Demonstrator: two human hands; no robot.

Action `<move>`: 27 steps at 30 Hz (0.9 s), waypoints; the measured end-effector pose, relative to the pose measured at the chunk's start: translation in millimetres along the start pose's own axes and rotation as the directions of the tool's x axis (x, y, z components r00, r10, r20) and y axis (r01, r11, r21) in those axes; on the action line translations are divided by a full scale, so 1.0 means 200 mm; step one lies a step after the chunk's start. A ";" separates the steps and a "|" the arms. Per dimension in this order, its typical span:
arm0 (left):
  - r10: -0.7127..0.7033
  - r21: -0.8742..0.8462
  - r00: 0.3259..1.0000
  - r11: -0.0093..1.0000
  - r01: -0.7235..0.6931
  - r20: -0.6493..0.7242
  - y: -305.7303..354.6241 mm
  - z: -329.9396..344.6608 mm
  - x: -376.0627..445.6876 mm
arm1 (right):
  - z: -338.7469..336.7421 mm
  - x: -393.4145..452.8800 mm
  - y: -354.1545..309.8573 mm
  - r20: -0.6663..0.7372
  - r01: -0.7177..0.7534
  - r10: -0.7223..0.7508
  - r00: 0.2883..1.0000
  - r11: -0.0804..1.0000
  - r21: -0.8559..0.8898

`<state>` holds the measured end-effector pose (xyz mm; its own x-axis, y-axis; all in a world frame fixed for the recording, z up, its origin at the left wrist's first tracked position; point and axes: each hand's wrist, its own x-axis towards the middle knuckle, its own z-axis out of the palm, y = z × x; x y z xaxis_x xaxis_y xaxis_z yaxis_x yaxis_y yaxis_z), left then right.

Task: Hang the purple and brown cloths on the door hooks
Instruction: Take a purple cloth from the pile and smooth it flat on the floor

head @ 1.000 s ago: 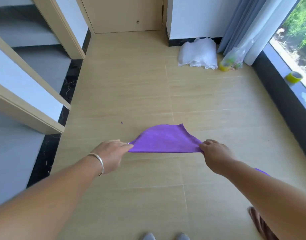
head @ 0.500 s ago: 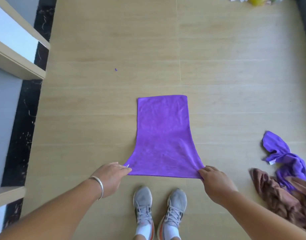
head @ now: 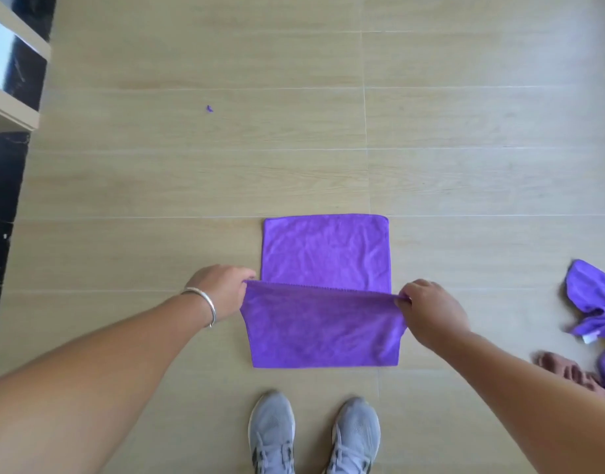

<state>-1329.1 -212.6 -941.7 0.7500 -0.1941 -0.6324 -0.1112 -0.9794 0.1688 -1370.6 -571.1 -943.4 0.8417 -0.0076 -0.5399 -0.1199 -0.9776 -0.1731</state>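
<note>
From my remote feed: both forearms are bare, without sleeves. A thin silver bangle [head: 205, 307] circles the left wrist at nine o'clock. Grey mesh running shoes [head: 314, 436] with dark side stripes and grey laces show at six o'clock.

A purple cloth [head: 323, 295] lies spread on the wooden floor [head: 198, 186], its far half flat and its near half lifted and folded toward the far edge. Off to the right, a second purple cloth [head: 593, 302] sits crumpled in a heap, touching a crumpled brown cloth [head: 567, 369] that lies just nearer, partly hidden by a forearm.
</note>
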 end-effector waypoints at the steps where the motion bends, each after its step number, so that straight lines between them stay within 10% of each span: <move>1: -0.005 0.008 1.000 1.000 0.005 -0.014 -0.01 -0.01 0.11 | 0.01 0.11 0.00 -0.023 -0.011 0.011 1.000 1.000 0.001; 11: -0.077 0.124 0.990 0.988 0.091 -0.116 -0.08 0.29 1.21 | 0.41 1.14 0.12 -0.311 -0.082 0.077 0.947 0.997 -0.003; 15: 0.292 0.273 0.876 0.942 -0.195 -0.385 -0.04 0.53 1.17 | 0.57 1.19 0.15 -0.432 0.152 -0.177 0.884 0.984 -0.093; 20: 0.602 0.443 0.763 0.765 -0.467 -0.236 0.01 0.88 0.92 | 0.72 1.04 0.24 -0.253 0.497 -0.614 0.747 0.770 -0.401; 27: 0.484 0.499 0.872 0.774 -0.391 -0.067 -0.07 0.91 1.00 | 0.76 1.07 0.26 0.015 0.386 -0.430 0.903 0.794 -0.469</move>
<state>-1295.3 -247.5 -1208.0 0.6444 -0.6398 -0.4189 -0.7043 -0.7099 0.0007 -1275.8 -591.3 -1193.3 0.8035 0.4162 -0.4257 0.4764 -0.8783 0.0405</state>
